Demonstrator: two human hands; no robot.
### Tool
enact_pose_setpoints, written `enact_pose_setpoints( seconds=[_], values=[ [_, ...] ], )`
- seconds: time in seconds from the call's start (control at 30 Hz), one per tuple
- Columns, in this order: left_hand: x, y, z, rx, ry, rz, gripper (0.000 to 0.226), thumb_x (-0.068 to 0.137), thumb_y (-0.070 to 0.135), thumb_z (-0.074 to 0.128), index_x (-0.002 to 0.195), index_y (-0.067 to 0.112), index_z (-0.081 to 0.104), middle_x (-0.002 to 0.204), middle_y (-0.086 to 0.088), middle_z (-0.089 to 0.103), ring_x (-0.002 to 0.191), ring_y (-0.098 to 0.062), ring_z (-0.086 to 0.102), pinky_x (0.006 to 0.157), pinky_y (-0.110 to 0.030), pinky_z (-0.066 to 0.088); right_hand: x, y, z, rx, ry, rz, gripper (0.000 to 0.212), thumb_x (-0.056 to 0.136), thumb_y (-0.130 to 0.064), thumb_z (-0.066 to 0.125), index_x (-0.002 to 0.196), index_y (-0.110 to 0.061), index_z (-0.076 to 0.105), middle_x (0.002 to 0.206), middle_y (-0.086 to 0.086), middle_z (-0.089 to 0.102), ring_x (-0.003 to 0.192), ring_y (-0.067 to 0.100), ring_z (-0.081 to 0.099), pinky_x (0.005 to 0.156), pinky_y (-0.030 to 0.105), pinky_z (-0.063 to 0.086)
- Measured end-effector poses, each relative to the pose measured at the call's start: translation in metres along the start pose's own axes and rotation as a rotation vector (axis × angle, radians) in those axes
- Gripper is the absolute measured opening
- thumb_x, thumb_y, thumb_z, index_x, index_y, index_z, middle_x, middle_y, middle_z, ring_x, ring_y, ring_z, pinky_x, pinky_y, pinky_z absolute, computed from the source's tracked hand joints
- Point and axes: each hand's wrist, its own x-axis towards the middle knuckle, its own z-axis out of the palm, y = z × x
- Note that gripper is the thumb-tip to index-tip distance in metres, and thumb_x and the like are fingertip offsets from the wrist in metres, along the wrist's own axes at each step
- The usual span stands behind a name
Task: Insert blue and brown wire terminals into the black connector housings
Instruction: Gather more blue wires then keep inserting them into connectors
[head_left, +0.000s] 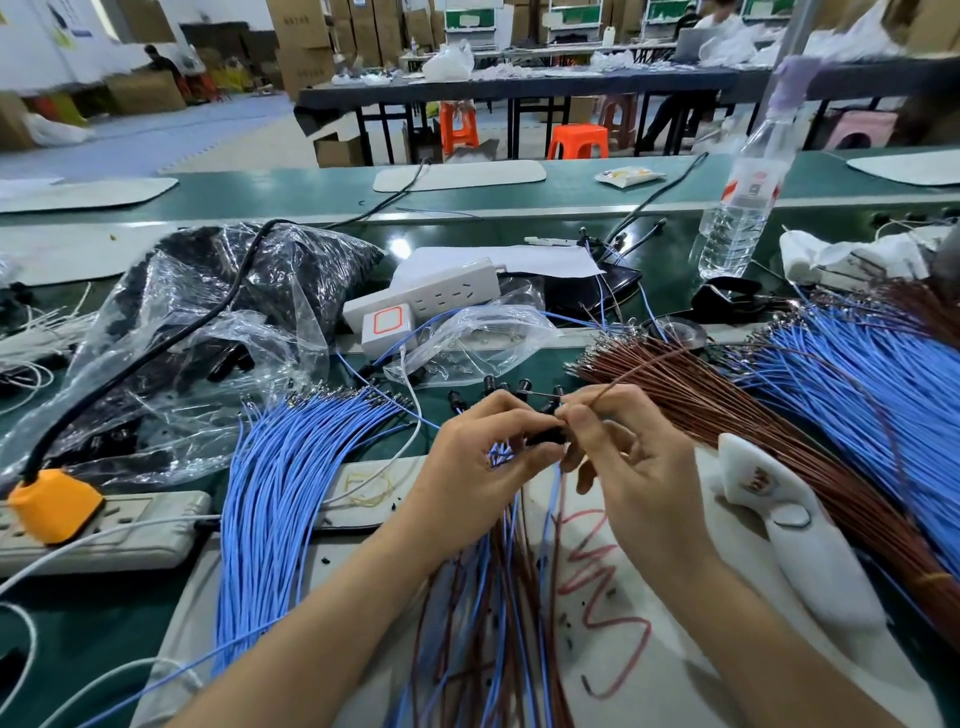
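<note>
My left hand (483, 457) grips a small black connector housing (545, 435) between thumb and fingers at the centre of the bench. My right hand (618, 452) pinches a brown wire (639, 370) near its terminal end, right at the housing. That wire arcs up and to the right toward the brown wire bundle (727, 410). A bundle of blue wires (280, 467) lies to the left, another blue bundle (857, 374) to the right. Finished blue and brown wires (498, 613) hang below my hands. Several loose black housings (498, 387) sit just beyond my fingers.
A clear plastic bag (208, 332) with black parts lies at the left, a white power strip (431, 299) behind it, another strip with an orange plug (54, 504) at the near left. A water bottle (740, 208) stands back right. A white tool (795, 530) lies near my right wrist.
</note>
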Motion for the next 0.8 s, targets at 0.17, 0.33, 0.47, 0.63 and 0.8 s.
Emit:
enact_pose_setpoints(
  seconds=[0.17, 0.33, 0.47, 0.63, 0.8],
  values=[
    [0.004, 0.002, -0.003, -0.352, 0.109, -0.127, 0.016, 0.078, 0.014, 0.067, 0.093, 0.013, 0.064, 0.088, -0.004, 0.066, 0.082, -0.012, 0.064, 0.079, -0.028, 0.053, 0.0, 0.006, 0.001, 0.107, -0.167, 0.243, 0.031, 0.073, -0.035, 0.068, 0.102, -0.024, 0.065, 0.075, 0.006, 0.068, 0.064, 0.012, 0.061, 0.063, 0.025, 0.052],
    [0.004, -0.001, -0.008, -0.535, 0.161, -0.207, 0.021, 0.075, 0.015, 0.066, 0.093, 0.004, 0.062, 0.077, 0.007, 0.068, 0.07, -0.007, 0.064, 0.07, -0.017, 0.051, -0.003, 0.008, 0.004, 0.106, -0.237, 0.302, 0.022, 0.072, -0.02, 0.074, 0.092, -0.021, 0.065, 0.066, 0.006, 0.066, 0.061, 0.012, 0.059, 0.06, 0.021, 0.047],
    [0.008, -0.004, -0.011, -0.673, 0.269, -0.305, 0.019, 0.071, 0.018, 0.067, 0.088, 0.01, 0.064, 0.074, 0.005, 0.068, 0.067, -0.01, 0.063, 0.071, -0.021, 0.052, 0.0, 0.0, 0.002, 0.161, -0.283, 0.308, 0.01, 0.081, -0.012, 0.066, 0.082, -0.003, 0.063, 0.058, 0.003, 0.067, 0.055, 0.011, 0.064, 0.054, 0.018, 0.046],
    [0.012, -0.004, -0.015, -1.032, 0.308, -0.422, 0.022, 0.073, 0.012, 0.063, 0.093, 0.005, 0.066, 0.074, -0.001, 0.068, 0.066, -0.007, 0.064, 0.064, -0.017, 0.054, 0.002, -0.007, -0.006, 0.239, -0.508, 0.465, 0.015, 0.085, -0.009, 0.066, 0.07, -0.01, 0.066, 0.059, 0.007, 0.06, 0.055, 0.017, 0.055, 0.052, 0.022, 0.042],
    [0.02, -0.009, -0.036, -1.397, 0.617, -0.621, 0.029, 0.073, 0.013, 0.06, 0.1, 0.002, 0.065, 0.075, -0.006, 0.063, 0.058, -0.008, 0.062, 0.06, -0.017, 0.055, 0.006, -0.021, -0.018, 0.34, -1.238, 0.657, 0.018, 0.08, -0.005, 0.063, 0.069, -0.018, 0.071, 0.065, -0.01, 0.067, 0.056, 0.001, 0.058, 0.055, 0.012, 0.044]
  ],
)
